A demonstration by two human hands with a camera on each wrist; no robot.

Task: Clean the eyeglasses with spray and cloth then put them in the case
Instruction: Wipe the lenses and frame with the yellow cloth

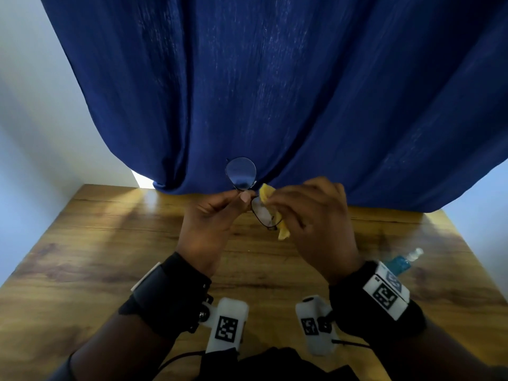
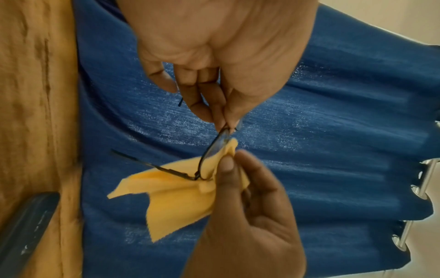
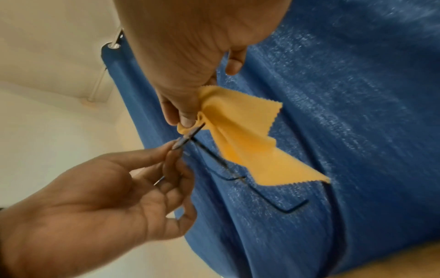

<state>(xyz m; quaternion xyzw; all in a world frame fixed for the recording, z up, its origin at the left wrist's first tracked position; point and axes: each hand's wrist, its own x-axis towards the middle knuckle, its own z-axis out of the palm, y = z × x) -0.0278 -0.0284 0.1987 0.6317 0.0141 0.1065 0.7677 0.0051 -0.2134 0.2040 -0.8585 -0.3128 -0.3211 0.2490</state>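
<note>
**Yellow cloth on the lower lens, both hands busy**

Blue curtain (image 1: 275, 92) fills the upper two thirds of my head view, hanging down to the far edge of the wooden table (image 1: 82, 257), which takes up the lower part of the frame. Above the middle of the table I see both hands raised, close together.

My left hand (image 1: 209, 221) sits just left of centre; its thumb and fingers are pinched together on the glasses (image 1: 247, 193) at the bridge. One lens stands up against the curtain, the other points down toward the table. In the right wrist view the temple arms are unfolded and stick out to the lower right.

My right hand (image 1: 310, 215) is just right of centre, fingers and thumb clamped on the cloth (image 1: 283, 232), which is wrapped over the lower lens. In the left wrist view the loose part of the cloth hangs toward the lower left, and the thumb presses it onto the rim.

At the right edge of the table, partly hidden behind my right wrist, lies the spray (image 1: 404, 262), blue with a clear cap.

A dark object (image 2: 26, 231) lies on the table at the lower left of the left wrist view; it is too blurred for me to name.
</note>
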